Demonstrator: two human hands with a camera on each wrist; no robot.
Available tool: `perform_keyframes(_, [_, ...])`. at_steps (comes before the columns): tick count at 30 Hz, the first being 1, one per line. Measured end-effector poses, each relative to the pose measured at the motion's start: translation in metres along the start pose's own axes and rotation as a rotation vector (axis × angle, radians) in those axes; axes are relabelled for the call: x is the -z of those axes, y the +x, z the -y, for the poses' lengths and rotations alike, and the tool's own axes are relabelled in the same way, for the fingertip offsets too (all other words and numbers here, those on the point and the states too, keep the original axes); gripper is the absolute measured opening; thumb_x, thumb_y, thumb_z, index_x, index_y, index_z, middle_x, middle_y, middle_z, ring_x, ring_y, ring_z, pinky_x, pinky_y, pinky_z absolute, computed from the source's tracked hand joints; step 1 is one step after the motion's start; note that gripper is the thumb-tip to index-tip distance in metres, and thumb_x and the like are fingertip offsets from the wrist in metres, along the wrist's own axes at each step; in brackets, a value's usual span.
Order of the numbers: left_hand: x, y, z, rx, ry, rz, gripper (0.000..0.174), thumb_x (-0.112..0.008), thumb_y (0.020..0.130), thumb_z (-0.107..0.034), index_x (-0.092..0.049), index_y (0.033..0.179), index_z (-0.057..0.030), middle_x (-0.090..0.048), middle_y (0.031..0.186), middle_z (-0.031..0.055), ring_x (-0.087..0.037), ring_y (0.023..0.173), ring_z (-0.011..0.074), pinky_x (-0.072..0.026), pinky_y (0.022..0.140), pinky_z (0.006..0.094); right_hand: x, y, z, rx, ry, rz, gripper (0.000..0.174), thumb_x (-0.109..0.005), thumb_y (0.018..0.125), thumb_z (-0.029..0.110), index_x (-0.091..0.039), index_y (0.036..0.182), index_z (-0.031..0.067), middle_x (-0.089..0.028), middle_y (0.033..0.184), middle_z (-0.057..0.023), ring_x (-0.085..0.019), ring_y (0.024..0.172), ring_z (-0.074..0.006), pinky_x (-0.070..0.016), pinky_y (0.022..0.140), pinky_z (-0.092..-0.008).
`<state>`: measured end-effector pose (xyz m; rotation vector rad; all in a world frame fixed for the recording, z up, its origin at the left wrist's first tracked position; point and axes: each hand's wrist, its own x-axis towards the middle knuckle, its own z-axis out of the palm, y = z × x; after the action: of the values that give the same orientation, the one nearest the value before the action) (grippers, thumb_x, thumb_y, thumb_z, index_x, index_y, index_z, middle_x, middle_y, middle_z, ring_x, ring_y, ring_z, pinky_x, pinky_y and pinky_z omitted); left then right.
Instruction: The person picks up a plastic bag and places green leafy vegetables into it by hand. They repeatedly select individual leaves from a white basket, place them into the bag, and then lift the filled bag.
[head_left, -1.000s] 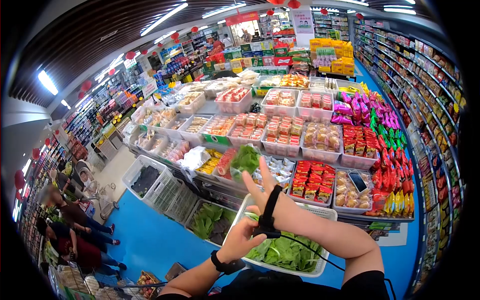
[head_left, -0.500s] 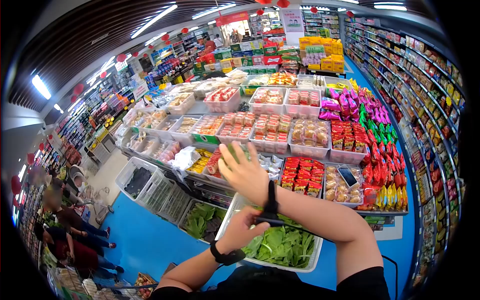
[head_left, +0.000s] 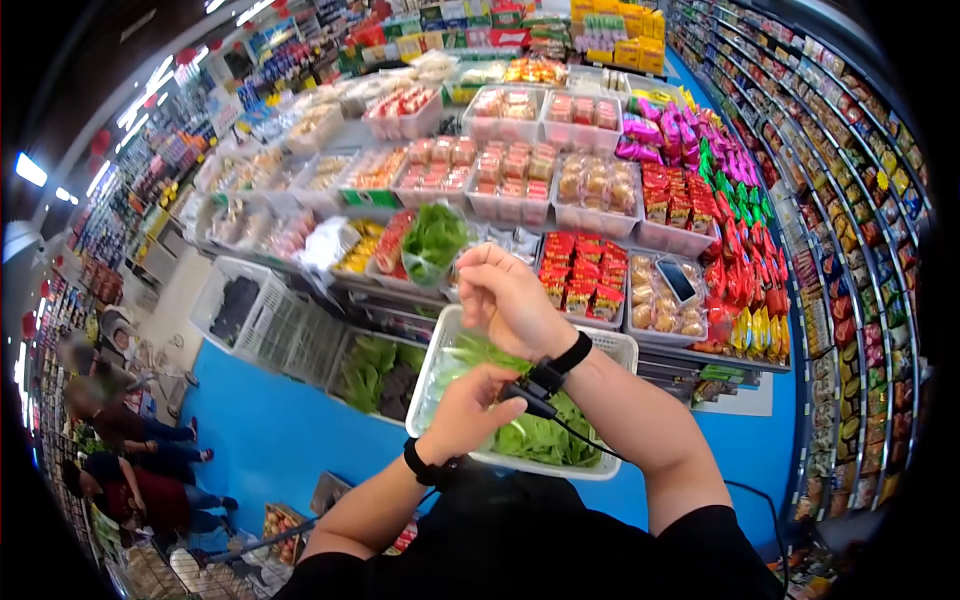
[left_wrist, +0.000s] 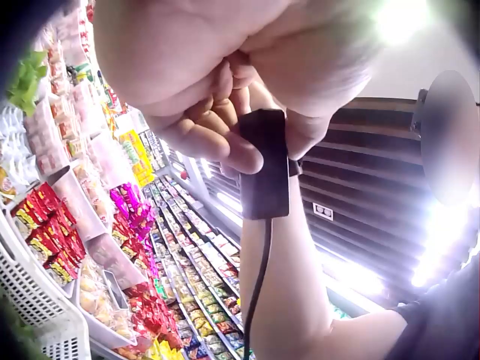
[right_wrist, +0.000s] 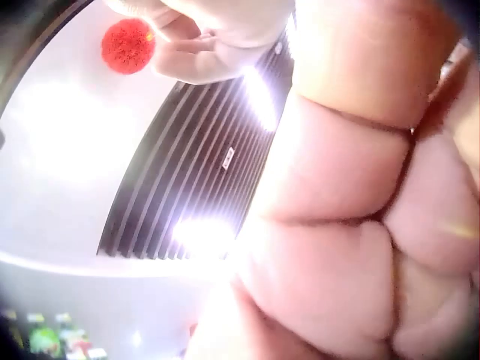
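My left hand (head_left: 465, 410) pinches the small black wrist camera (left_wrist: 266, 165) strapped to my right wrist. Its thumb and fingers press around the housing, and a thin cable runs down from it. My right hand (head_left: 510, 300) is raised past the left one, its fingers loosely curled and holding nothing. Below both hands a white crate (head_left: 620, 350) holds leafy greens (head_left: 545, 430). A plastic bag of greens (head_left: 435, 240) stands just beyond the right hand. The left hand's fingers (right_wrist: 330, 172) loom close in the right wrist view.
A stepped display of snack bins (head_left: 510, 180) spreads ahead, with a phone (head_left: 677, 280) on one bin. A white basket (head_left: 235, 305) and another crate of greens (head_left: 375, 375) stand to the left. Shelves (head_left: 850, 300) line the right. People (head_left: 140, 460) are at the left.
My right hand goes from a two-finger sign to spread fingers, then to loosely curled ones. My left hand stays at the right wrist's camera. The head view tilts down.
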<state>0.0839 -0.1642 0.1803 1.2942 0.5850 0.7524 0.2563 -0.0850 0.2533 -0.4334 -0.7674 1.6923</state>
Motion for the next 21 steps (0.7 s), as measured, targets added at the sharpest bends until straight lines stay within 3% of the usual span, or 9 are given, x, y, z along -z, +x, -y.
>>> perform_keyframes(2, [0.005, -0.005, 0.003, -0.020, 0.024, -0.053, 0.039, -0.082, 0.098, -0.009, -0.063, 0.130, 0.0017, -0.070, 0.104, 0.0012, -0.061, 0.089, 0.0065, -0.0537, 0.080, 0.0264, -0.002, 0.000, -0.028, -0.039, -0.342, -0.152, 0.012, -0.065, 0.108, 0.016, -0.065, 0.115, 0.0062, -0.070, 0.090, -0.0039, -0.069, 0.072, -0.0149, -0.0580, 0.064, -0.0352])
perform_keyframes(4, [0.021, -0.010, 0.018, -0.036, 0.196, 0.023, 0.041, -0.075, 0.099, 0.004, -0.059, 0.136, -0.0002, -0.071, 0.128, 0.0087, -0.069, 0.112, 0.0123, -0.0567, 0.096, 0.0309, 0.004, 0.003, -0.044, 0.619, -1.560, 0.120, 0.012, -0.071, 0.098, 0.012, -0.071, 0.108, 0.0060, -0.071, 0.091, -0.0104, -0.071, 0.083, -0.0319, -0.0570, 0.073, -0.0449])
perform_keyframes(6, [0.027, -0.019, 0.030, 0.097, -0.052, 0.034, 0.041, -0.076, 0.098, 0.005, -0.060, 0.135, -0.0007, -0.070, 0.129, 0.0067, -0.067, 0.113, 0.0119, -0.0545, 0.099, 0.0314, -0.004, 0.010, -0.055, 0.706, -1.640, 0.084, 0.012, -0.073, 0.093, 0.009, -0.073, 0.104, 0.0067, -0.070, 0.093, -0.0147, -0.069, 0.090, -0.0366, -0.0572, 0.078, -0.0473])
perform_keyframes(9, [0.044, -0.026, 0.038, 0.089, -0.202, 0.093, 0.042, -0.077, 0.098, 0.004, -0.060, 0.136, 0.0002, -0.070, 0.126, 0.0056, -0.066, 0.115, 0.0109, -0.0535, 0.100, 0.0309, -0.023, 0.020, -0.078, 0.673, -1.431, 0.037, 0.010, -0.072, 0.096, 0.006, -0.072, 0.105, 0.0042, -0.073, 0.092, -0.0105, -0.071, 0.084, -0.0271, -0.0576, 0.076, -0.0400])
perform_keyframes(11, [0.062, -0.030, 0.041, 0.078, -0.320, 0.058, 0.043, -0.078, 0.098, 0.002, -0.060, 0.137, 0.0011, -0.069, 0.125, 0.0052, -0.065, 0.114, 0.0097, -0.0527, 0.100, 0.0298, -0.028, 0.027, -0.096, 0.194, -0.760, -0.177, 0.009, -0.070, 0.099, 0.004, -0.071, 0.108, 0.0022, -0.074, 0.092, -0.0050, -0.069, 0.080, -0.0137, -0.0555, 0.073, -0.0303])
perform_keyframes(12, [0.072, -0.033, 0.041, 0.093, -0.335, 0.064, 0.043, -0.078, 0.098, 0.002, -0.060, 0.137, 0.0011, -0.069, 0.125, 0.0052, -0.065, 0.114, 0.0097, -0.0527, 0.100, 0.0298, -0.022, 0.031, -0.104, 0.209, -0.635, -0.194, 0.010, -0.069, 0.102, 0.005, -0.070, 0.111, 0.0016, -0.073, 0.092, -0.0016, -0.066, 0.080, -0.0060, -0.0527, 0.072, -0.0242])
perform_keyframes(14, [0.089, -0.045, 0.042, 0.049, -0.079, 0.065, 0.041, -0.084, 0.098, -0.012, -0.065, 0.132, 0.0008, -0.072, 0.105, 0.0010, -0.064, 0.090, 0.0072, -0.0557, 0.082, 0.0270, -0.010, 0.036, -0.124, 0.166, -0.595, -0.249, 0.011, -0.069, 0.104, 0.007, -0.070, 0.114, 0.0033, -0.073, 0.096, -0.0044, -0.065, 0.079, -0.0078, -0.0547, 0.073, -0.0252])
perform_keyframes(18, [0.117, -0.063, 0.040, 0.224, 0.058, 0.114, 0.043, -0.087, 0.096, -0.019, -0.067, 0.129, -0.0002, -0.074, 0.098, 0.0023, -0.064, 0.085, 0.0069, -0.0551, 0.078, 0.0275, 0.013, 0.034, -0.166, 0.034, 0.101, -0.427, 0.008, -0.064, 0.106, 0.011, -0.067, 0.113, 0.0094, -0.065, 0.085, -0.0018, -0.059, 0.071, -0.0139, -0.0503, 0.068, -0.0309])
perform_keyframes(21, [0.132, -0.071, 0.033, 0.211, 0.217, 0.174, 0.045, -0.087, 0.095, -0.024, -0.070, 0.128, -0.0001, -0.075, 0.095, 0.0049, -0.067, 0.083, 0.0107, -0.0563, 0.078, 0.0289, 0.017, 0.016, -0.191, -0.042, 0.227, -0.486, 0.007, -0.062, 0.107, 0.011, -0.066, 0.113, 0.0094, -0.062, 0.083, -0.0023, -0.060, 0.071, -0.0149, -0.0502, 0.067, -0.0292])
